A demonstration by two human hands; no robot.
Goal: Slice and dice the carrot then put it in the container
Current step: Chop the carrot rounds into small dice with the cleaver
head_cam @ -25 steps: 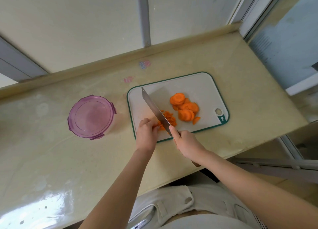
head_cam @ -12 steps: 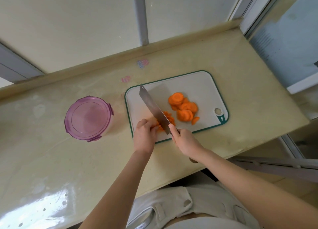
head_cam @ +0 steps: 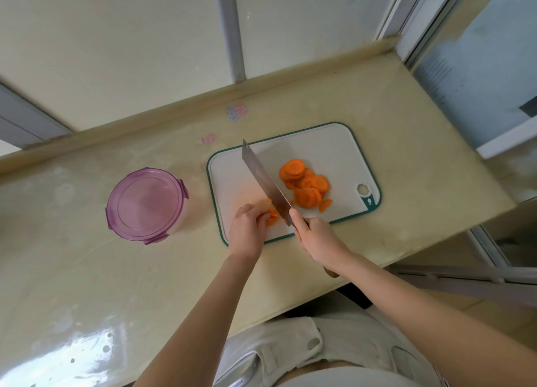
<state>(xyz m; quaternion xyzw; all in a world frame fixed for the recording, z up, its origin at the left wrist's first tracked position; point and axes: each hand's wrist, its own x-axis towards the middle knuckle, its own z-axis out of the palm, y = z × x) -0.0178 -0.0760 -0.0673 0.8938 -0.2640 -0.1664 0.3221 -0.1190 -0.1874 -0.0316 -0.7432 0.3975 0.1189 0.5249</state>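
A white cutting board (head_cam: 328, 148) with a green rim lies on the beige counter. A pile of orange carrot slices (head_cam: 305, 184) sits on its middle. My left hand (head_cam: 247, 229) curls over a small stack of carrot pieces (head_cam: 272, 215) at the board's near left corner. My right hand (head_cam: 316, 238) grips the handle of a broad knife (head_cam: 263, 181), whose blade runs diagonally just right of my left fingers. Diced bits behind the blade are mostly hidden. A round container with a purple lid (head_cam: 145, 203) stands left of the board, lid on.
The counter (head_cam: 87, 285) ends at a raised back ledge below a window wall. Its right edge drops off beside a glass door. Faded stickers (head_cam: 236, 112) mark the counter behind the board.
The knife blade has shifted left over the carrot pieces, now covering the diced heap that showed to its right. My left hand has stayed on the pieces.
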